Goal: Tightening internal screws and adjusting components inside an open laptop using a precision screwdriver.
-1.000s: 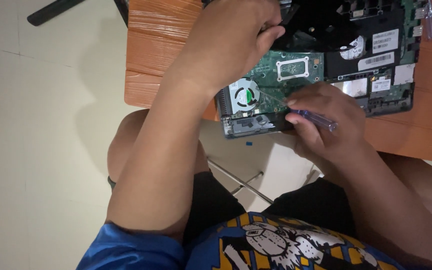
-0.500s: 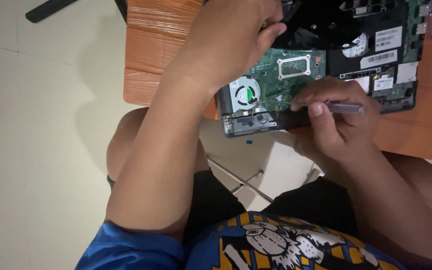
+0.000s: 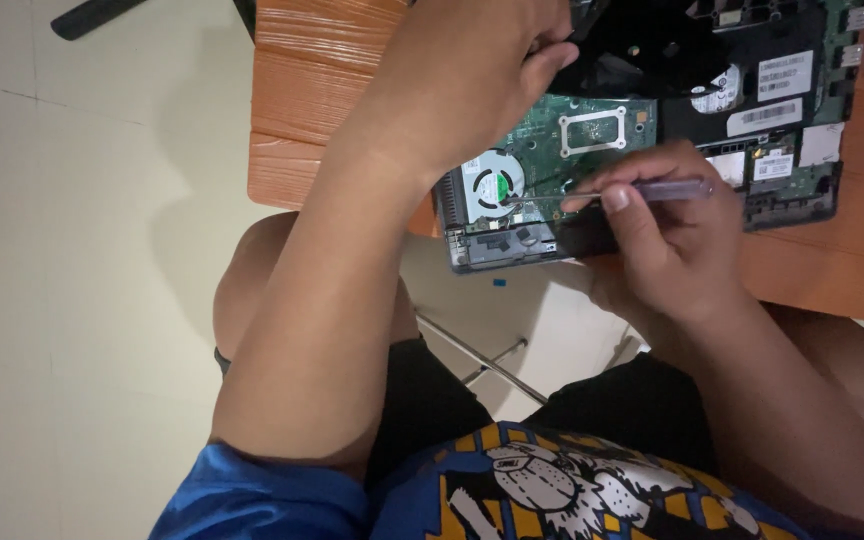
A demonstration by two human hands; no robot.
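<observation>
Since the earlier frames, the right hand (image 3: 677,245) has lifted slightly and swung the screwdriver (image 3: 612,192) from a position low on the near edge of the opened laptop (image 3: 652,140) to one lying across the board. Its long axis now runs nearly horizontal across the view: the clear purple handle sits to the right, pinched between thumb and fingers of the right hand, and the thin metal shaft extends left, its tip pointing at and reaching the rim of the round cooling fan (image 3: 492,185). The right hand is closed on the handle. The left hand (image 3: 472,70) is curled, fingers together, over the far part of the laptop, gripping a black panel (image 3: 642,55) beside the green circuit board (image 3: 592,135); its forearm crosses the near left corner of the chassis. The laptop rests on an orange wooden table (image 3: 312,100), overhanging the table's near edge above the person's knees.
</observation>
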